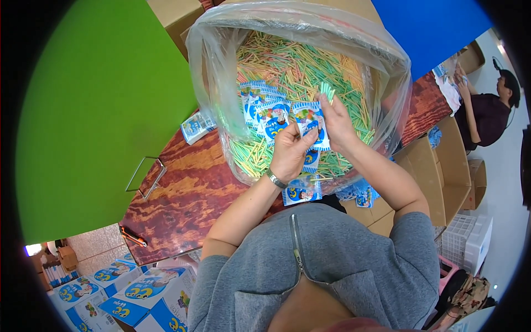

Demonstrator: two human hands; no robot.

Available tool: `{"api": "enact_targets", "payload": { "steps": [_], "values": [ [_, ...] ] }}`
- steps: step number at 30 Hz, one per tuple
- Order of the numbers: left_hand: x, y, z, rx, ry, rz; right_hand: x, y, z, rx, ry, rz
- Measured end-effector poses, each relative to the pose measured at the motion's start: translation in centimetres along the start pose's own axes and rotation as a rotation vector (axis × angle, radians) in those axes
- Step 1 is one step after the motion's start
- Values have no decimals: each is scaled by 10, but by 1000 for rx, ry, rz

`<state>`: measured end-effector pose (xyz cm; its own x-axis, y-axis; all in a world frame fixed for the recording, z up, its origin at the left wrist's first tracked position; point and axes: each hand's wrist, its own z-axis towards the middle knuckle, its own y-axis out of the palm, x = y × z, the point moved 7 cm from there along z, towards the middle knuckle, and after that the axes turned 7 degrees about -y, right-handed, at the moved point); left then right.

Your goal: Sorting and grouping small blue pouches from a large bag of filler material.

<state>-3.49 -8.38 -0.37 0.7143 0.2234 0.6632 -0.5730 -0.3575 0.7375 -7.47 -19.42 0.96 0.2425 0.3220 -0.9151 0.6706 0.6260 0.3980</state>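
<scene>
My left hand [289, 152], wearing a metal watch, pinches a small blue-and-white packet [307, 115] by its side. My right hand [339, 126] is closed round a little bunch of pale green candy sticks [327, 89], held just above the packet's upper end. Both hands are over a large heap of thin pastel sticks [301, 58] in green, yellow and pink. A clear plastic bag [207, 77] lines the container round the heap. Several more packets [272, 120] lie on the sticks by my left hand. Whether the held packet's top is open, I cannot tell.
A marbled red-brown table [191, 191] carries a wire stand [148, 176], an orange utility knife [134, 236] and packets [197, 126]. Green [105, 110] and blue panels [434, 27] flank the bag. Printed cartons [146, 296] stand lower left, cardboard boxes [426, 171] right. Another person [487, 119] works far right.
</scene>
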Motion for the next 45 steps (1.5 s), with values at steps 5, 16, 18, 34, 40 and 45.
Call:
{"api": "enact_targets", "payload": {
  "steps": [5,16,18,34,40,45],
  "values": [
    [-1,-5,-3,13,-59,-35,-12,16,1,-94,-88,-123],
    [36,-38,-2,87,199,430,-78,19,1,-389,-74,-451],
    [55,-42,-11,305,291,783,-105,40,-6,-713,-102,-995],
    [89,-26,-28,337,668,1135,-113,105,-18,-1140,-325,-1620],
    [92,-16,-32,240,741,1256,-109,114,-15,-1338,-234,-1722],
    [91,-11,-34,210,808,1265,-98,120,-8,-1391,87,-1822]
  ]
}}
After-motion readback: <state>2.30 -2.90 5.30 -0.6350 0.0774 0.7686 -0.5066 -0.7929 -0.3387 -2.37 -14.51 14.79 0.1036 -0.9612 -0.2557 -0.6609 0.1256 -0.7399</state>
